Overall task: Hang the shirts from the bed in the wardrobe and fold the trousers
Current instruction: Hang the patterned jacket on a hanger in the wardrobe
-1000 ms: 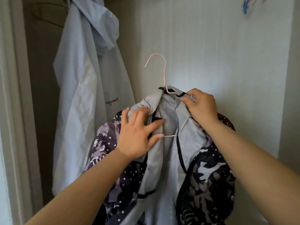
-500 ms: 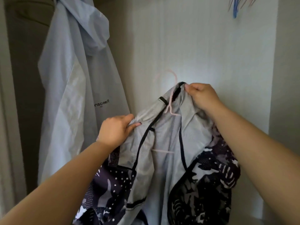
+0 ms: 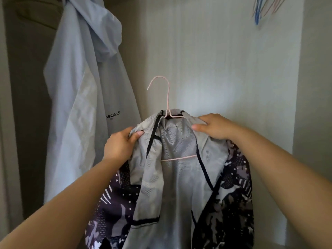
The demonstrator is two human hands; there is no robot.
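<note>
A grey mesh-lined shirt [image 3: 179, 177] with a dark purple patterned outside sits on a thin pink wire hanger [image 3: 168, 105], held up in front of the wardrobe's pale back wall. The hanger's hook points up and left, free of any rail. My left hand [image 3: 120, 146] grips the shirt's left shoulder edge. My right hand [image 3: 213, 127] grips the right shoulder near the collar. The hanger's lower bar shows across the open front.
A light blue hooded jacket [image 3: 80, 105] hangs at the left inside the wardrobe. Several empty blue and pink hangers [image 3: 264, 8] hang at the top right. The wardrobe's side wall [image 3: 314, 87] stands on the right.
The shirt and hanger have risen and straightened; the hook now stands clear above the collar. Both hands have spread to the two shoulders.
</note>
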